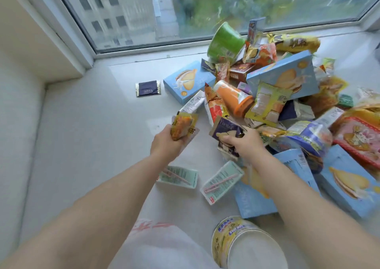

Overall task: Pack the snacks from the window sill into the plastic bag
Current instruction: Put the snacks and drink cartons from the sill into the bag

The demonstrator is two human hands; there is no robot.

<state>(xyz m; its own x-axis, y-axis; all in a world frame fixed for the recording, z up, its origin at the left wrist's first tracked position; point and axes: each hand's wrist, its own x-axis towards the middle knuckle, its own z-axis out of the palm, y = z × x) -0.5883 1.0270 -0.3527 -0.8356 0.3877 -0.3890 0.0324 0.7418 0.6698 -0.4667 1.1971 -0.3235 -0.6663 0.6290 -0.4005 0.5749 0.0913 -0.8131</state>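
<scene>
Head view, window sill: a pale ledge below the glass, its right half heaped with snacks, its left half bare.
Snack pile: boxes, pouches and cups tumbled together, from the green cup at the back to the blue biscuit boxes in front; most of the load is not yet packed.
Plastic bag: white, with red print, low in the frame between the forearms and beside a round yellow tub; whether its mouth is open cannot be told.
Step in hand: picking, judged from both hands holding items at the pile's near edge.
Next move: probably carrying both items back and down to the bag, which needs its mouth found and held open.
Right hand: fingers curled round a dark purple packet, the thumb across its face.
Left hand: fingers closed round a small orange-yellow pouch, lifted clear of the sill.
</scene>
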